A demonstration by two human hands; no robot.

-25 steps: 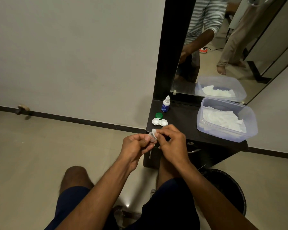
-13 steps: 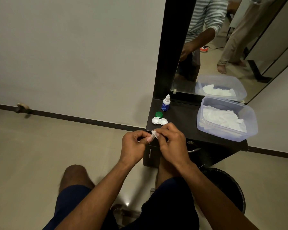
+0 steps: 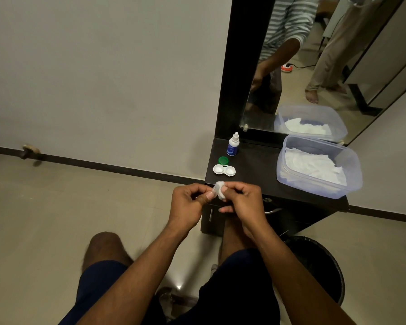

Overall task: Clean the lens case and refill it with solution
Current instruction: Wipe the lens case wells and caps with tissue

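The white lens case (image 3: 224,170) lies open on the dark table (image 3: 256,170), both wells showing, with its green cap (image 3: 223,160) just behind it. The solution bottle (image 3: 232,145), white with a blue label, stands upright further back. In front of the table's near left corner, my left hand (image 3: 188,205) pinches a small pale cap (image 3: 213,190). My right hand (image 3: 244,202) presses a wad of white tissue (image 3: 220,193) against that cap. The fingers hide most of the cap.
A clear plastic tub (image 3: 352,174) of white tissues sits on the table's right side, below a mirror (image 3: 314,66) with a black frame. A black bin (image 3: 321,266) stands on the floor by my right knee. Another person shows in the mirror.
Both hands have stayed together at the table's corner. The cap and tissue have turned slightly between my fingertips, and my hands sit a little higher than a second ago.
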